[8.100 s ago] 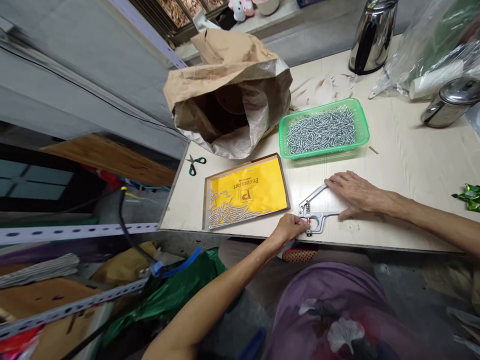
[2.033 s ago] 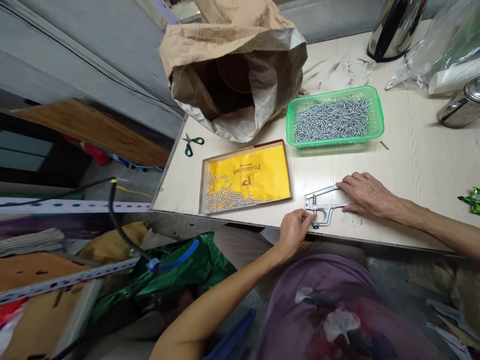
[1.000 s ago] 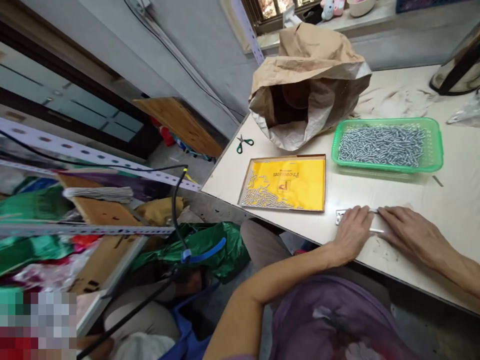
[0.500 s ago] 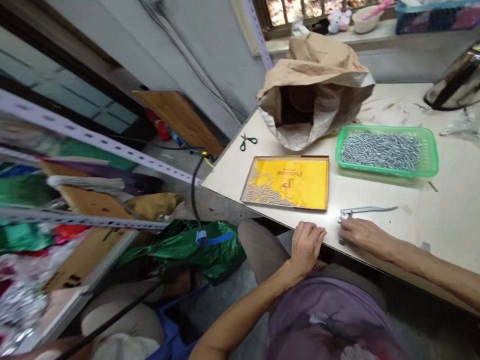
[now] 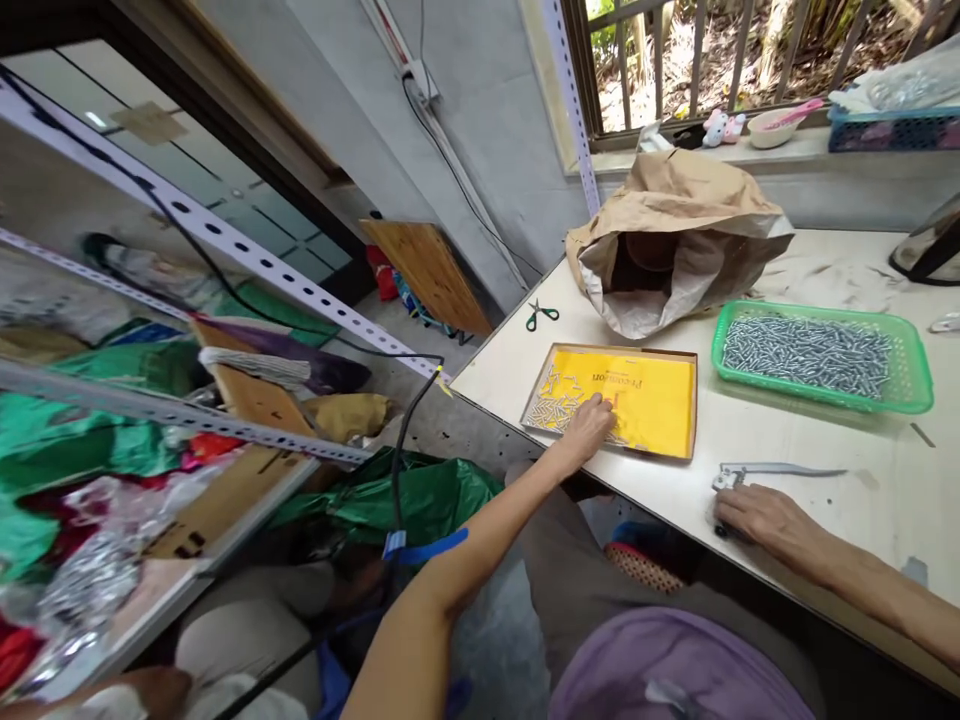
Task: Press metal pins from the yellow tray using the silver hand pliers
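Note:
My left hand (image 5: 590,428) reaches over the front of a shallow tray (image 5: 694,410) with a yellow printed lining. Its fingers are bent down beside small silver metal pins (image 5: 553,412) in the tray's left part; the fingertips are partly hidden, and I cannot make out what they pinch. At the table's front edge, my right hand (image 5: 769,518) is closed around the near end of a small metal tool (image 5: 727,478). The tool's long grey lever (image 5: 799,469) points right along the tabletop. My fingers cover part of the tool.
A green plastic basket (image 5: 916,380) full of silver metal pieces stands behind the tool. An open brown paper bag (image 5: 690,200) and green-handled scissors (image 5: 541,315) lie farther back. Left of the table (image 5: 495,365) are perforated shelf rails (image 5: 247,250) and a hanging black cable (image 5: 401,440).
My left hand has moved from the table's front edge forward and left onto the tray. My right hand stays at the metal tool. The camera view has shifted.

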Demonstrator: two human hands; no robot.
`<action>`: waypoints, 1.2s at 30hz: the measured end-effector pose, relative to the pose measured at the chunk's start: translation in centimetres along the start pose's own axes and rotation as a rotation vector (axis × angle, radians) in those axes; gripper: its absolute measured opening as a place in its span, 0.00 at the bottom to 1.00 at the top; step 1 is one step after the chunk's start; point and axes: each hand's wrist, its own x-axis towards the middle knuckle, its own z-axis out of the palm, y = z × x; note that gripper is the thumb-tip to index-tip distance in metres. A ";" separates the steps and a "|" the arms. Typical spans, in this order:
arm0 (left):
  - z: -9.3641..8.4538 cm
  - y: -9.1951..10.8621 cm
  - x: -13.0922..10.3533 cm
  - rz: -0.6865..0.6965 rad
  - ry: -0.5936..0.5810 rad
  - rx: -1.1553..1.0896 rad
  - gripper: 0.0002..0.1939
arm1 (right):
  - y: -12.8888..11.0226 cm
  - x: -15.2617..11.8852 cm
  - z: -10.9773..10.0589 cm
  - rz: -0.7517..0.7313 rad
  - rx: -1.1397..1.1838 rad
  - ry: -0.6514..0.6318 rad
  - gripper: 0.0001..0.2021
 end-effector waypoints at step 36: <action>5.9 14.3 -7.6 0.309 0.568 -0.704 0.09 | -0.7 6.4 -8.9 0.349 0.242 0.485 0.09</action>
